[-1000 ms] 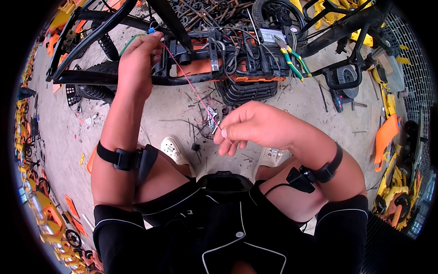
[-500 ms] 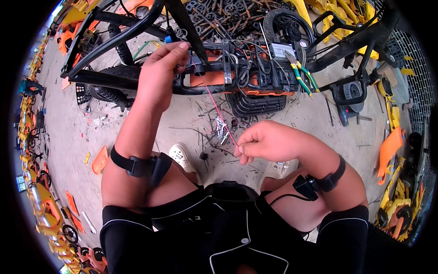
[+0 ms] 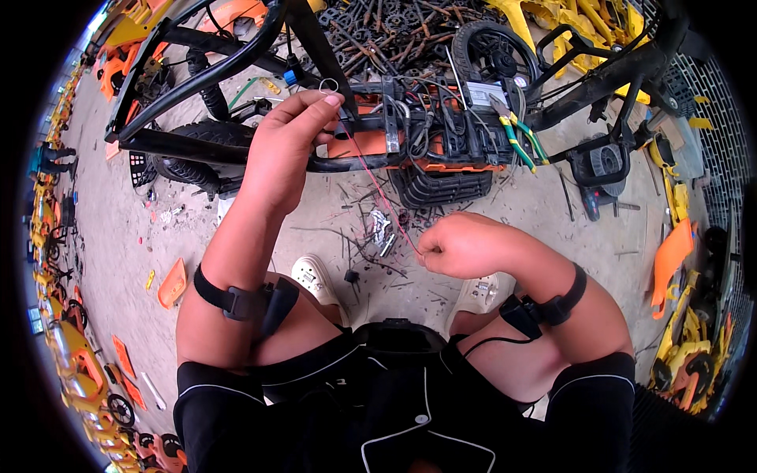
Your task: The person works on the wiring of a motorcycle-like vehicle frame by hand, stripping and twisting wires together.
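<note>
A thin red wire (image 3: 374,178) runs slantwise between my two hands. My left hand (image 3: 288,142) pinches its upper end between thumb and fingers, close to the black metal vehicle frame (image 3: 185,148). Just above those fingertips shows a thin pale loop (image 3: 329,80); whether it belongs to the wire I cannot tell. My right hand (image 3: 467,246), lower and closer to me, is closed on the wire's other end. Green-and-yellow-handled pliers (image 3: 516,134) rest on the frame's right part, beside a silver box (image 3: 483,94) and a tangle of black cables (image 3: 422,130).
Wire scraps and a crumpled white piece (image 3: 382,229) litter the concrete floor below the frame. A cordless power tool (image 3: 590,199) lies at the right. Behind are a heap of rusty metal parts (image 3: 378,39) and a small wheel (image 3: 497,55). Orange and yellow panels line both sides.
My left hand has come slightly right and down, still pinching the wire. My right hand has shifted slightly right, its fingers curled in more. The pale loop now sits nearer the left fingertips.
</note>
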Demonstrator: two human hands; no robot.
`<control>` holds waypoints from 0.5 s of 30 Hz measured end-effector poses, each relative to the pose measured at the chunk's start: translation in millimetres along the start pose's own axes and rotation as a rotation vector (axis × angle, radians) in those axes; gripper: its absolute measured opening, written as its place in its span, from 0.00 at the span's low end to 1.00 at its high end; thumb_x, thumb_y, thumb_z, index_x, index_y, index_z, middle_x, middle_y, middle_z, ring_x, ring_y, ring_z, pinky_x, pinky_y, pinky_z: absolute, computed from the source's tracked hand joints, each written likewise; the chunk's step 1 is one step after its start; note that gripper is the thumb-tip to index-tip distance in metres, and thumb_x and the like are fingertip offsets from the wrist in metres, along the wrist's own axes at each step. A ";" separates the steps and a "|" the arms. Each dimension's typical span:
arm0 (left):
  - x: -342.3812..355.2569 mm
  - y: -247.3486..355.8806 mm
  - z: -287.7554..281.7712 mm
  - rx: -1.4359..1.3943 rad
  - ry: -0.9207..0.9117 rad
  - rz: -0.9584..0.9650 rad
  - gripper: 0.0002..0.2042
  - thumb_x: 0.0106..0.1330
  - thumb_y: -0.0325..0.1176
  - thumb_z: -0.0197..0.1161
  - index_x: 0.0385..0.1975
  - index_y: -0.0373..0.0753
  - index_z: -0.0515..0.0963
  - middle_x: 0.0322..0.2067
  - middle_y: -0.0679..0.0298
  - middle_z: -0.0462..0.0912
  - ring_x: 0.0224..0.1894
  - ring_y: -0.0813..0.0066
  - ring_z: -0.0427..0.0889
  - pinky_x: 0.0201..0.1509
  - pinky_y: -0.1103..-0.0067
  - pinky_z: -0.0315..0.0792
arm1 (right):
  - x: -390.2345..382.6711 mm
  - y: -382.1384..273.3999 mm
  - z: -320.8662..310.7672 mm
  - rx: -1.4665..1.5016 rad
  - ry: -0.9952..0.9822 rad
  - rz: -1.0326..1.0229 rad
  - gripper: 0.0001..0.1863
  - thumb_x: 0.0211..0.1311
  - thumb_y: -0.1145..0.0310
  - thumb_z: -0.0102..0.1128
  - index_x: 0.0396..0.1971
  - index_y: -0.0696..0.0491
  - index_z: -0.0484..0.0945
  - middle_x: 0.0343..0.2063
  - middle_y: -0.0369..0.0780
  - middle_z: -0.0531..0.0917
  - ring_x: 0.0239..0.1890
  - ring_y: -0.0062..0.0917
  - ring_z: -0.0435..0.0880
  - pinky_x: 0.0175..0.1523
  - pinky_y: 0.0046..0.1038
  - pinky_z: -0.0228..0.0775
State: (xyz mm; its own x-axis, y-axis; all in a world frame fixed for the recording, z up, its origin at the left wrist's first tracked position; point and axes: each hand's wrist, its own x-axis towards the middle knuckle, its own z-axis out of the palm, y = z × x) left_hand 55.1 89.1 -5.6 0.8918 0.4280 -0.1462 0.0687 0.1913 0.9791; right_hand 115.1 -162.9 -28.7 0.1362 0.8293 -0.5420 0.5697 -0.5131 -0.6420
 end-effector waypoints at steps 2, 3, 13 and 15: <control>-0.7 0.9 0.6 0.003 -0.011 0.008 0.11 0.68 0.36 0.64 0.43 0.35 0.80 0.34 0.69 0.79 0.38 0.83 0.74 0.43 0.83 0.66 | 0.8 2.8 2.4 0.003 0.011 -0.023 0.13 0.61 0.60 0.57 0.31 0.55 0.82 0.22 0.46 0.81 0.28 0.41 0.81 0.36 0.38 0.71; -1.1 1.4 0.9 0.005 -0.016 0.011 0.11 0.68 0.36 0.64 0.43 0.35 0.80 0.34 0.69 0.79 0.38 0.83 0.74 0.43 0.83 0.66 | 1.4 4.2 3.3 0.005 0.016 -0.034 0.13 0.61 0.60 0.57 0.31 0.55 0.82 0.23 0.46 0.81 0.28 0.42 0.81 0.36 0.38 0.71; -2.2 1.5 1.7 -0.162 -0.070 -0.081 0.12 0.70 0.39 0.61 0.45 0.38 0.80 0.34 0.71 0.78 0.38 0.83 0.73 0.45 0.82 0.66 | 0.1 7.9 1.8 -0.013 0.011 -0.058 0.12 0.60 0.62 0.57 0.31 0.55 0.83 0.24 0.46 0.82 0.28 0.42 0.81 0.36 0.38 0.72; -3.2 1.1 3.5 -0.235 -0.082 -0.113 0.13 0.70 0.40 0.61 0.46 0.39 0.79 0.34 0.72 0.78 0.39 0.83 0.73 0.46 0.81 0.66 | -1.3 5.8 -1.0 -0.007 -0.011 -0.061 0.12 0.60 0.62 0.57 0.32 0.55 0.84 0.25 0.46 0.83 0.29 0.41 0.82 0.37 0.37 0.72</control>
State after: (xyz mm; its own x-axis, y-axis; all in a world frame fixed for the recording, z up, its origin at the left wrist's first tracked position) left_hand 53.9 84.9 -3.6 0.9182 0.3211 -0.2319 0.0730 0.4381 0.8960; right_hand 119.1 -166.8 -31.1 0.0922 0.8566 -0.5077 0.5822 -0.4601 -0.6704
